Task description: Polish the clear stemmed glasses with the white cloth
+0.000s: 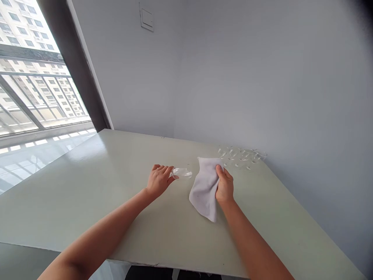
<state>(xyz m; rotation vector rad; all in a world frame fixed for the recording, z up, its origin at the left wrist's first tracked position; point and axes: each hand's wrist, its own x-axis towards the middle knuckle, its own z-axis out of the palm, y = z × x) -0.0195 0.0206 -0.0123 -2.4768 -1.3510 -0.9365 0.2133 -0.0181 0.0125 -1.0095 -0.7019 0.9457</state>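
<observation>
My left hand [159, 181] is shut on the narrow end of a clear drinking glass [182, 173], which lies on its side on the table. My right hand [224, 184] presses down on a crumpled white cloth [204, 190] and grips its upper part. The cloth lies on the tabletop just to the right of the glass, nearly touching it. Behind the cloth, at the back right of the table, stands a cluster of several clear glasses [241, 157], partly hidden by glare and their own transparency.
The pale green table [101, 194] meets a grey wall [247, 77] at the back and right. A large window [37, 70] with a metal railing lies to the left, its light reflecting on the floor. A wall plate [146, 17] sits high up.
</observation>
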